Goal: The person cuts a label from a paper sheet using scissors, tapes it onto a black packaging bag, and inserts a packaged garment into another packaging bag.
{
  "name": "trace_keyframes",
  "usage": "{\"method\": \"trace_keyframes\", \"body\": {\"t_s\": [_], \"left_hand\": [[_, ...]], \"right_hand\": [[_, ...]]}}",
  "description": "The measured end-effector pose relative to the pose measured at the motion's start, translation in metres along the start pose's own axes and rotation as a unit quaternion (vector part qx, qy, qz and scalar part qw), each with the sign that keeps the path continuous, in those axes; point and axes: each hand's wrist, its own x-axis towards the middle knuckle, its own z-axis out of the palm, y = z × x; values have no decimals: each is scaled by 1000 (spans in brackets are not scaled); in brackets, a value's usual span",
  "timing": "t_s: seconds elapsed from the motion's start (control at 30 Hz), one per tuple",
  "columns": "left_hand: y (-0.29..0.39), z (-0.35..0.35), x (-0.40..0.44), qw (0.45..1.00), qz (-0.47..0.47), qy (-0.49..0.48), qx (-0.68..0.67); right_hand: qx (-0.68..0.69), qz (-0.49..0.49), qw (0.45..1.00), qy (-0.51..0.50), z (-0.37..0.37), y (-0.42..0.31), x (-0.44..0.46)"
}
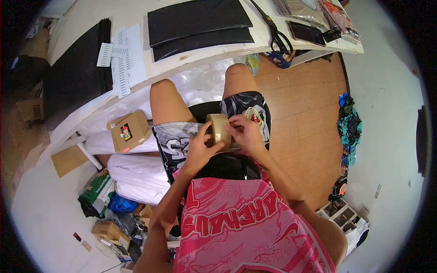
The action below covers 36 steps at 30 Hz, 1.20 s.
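Over my lap, a wide roll of clear brownish tape (219,132) is held between both hands. My left hand (200,148) grips its left side, with fingers reaching into the core and the thumb at the lower edge. On the other side, my right hand (247,132) has its thumb and index finger pinched together against the tape's surface. Whether a loose tape end is between those fingers is too small to tell. Patterned shorts (175,141) lie just below and around the roll.
The white table (191,57) ahead bears black plastic bags (198,22), label strips (121,63), black scissors (277,38), a phone (307,32) and packaged items. A cardboard box (129,132) is beside my left leg. White wrapped rolls (139,177) lie under the table's left.
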Motion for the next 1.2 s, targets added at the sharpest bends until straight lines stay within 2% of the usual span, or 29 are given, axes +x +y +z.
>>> {"method": "trace_keyframes", "body": {"t_s": [0.07, 0.13, 0.33, 0.43, 0.53, 0.6, 0.63, 0.73, 0.8, 0.83, 0.9, 0.93, 1.03, 1.1, 1.13, 1.2], "left_hand": [[-1, 1, -1, 1000, 0, 3, -8], [2, 0, -1, 999, 2, 4, 41], [1, 1, -1, 999, 35, 16, 25], [4, 0, -2, 1000, -7, -11, 16], [-2, 1, -2, 999, -1, -12, 39], [-6, 2, -2, 999, 0, -12, 40], [-8, 3, -1, 999, 2, -13, 41], [-9, 4, -1, 999, 13, -11, 42], [-10, 4, -1, 999, 6, -16, 32], [-9, 3, -1, 1000, -1, -21, 22], [-6, 2, -1, 1000, 4, -20, 20], [-5, 1, -2, 1000, 7, -18, 17], [-7, 2, -2, 1000, 21, -15, 5], [-13, 4, 0, 999, 39, 0, 0], [-15, 6, 0, 998, 57, 12, -5], [-13, 5, -2, 998, 57, 18, 6]], "right_hand": [[-3, 16, 1000, -19, -2, 6, 0], [-5, 35, 999, -35, -5, 10, -1], [-12, 17, 999, -50, -11, 1, 3], [-28, 44, 997, -61, -16, 4, 9], [9, 32, 996, -87, -20, 14, 22], [41, 69, 986, -145, -24, 13, 31], [40, 70, 987, -143, -24, 15, 34], [-36, 57, 987, -144, -20, 11, 37], [-185, 21, 973, -135, -17, 2, 35], [-185, 21, 973, -134, -16, 5, 34], [-225, -85, 966, -99, -12, 13, 32], [-224, -85, 966, -98, -12, 15, 31], [-222, -82, 965, -117, -17, 12, 31], [-103, 9, 976, -192, -24, 6, 32], [-103, 8, 975, -196, -24, 8, 33], [28, 107, 971, -210, -24, 13, 35]]}}
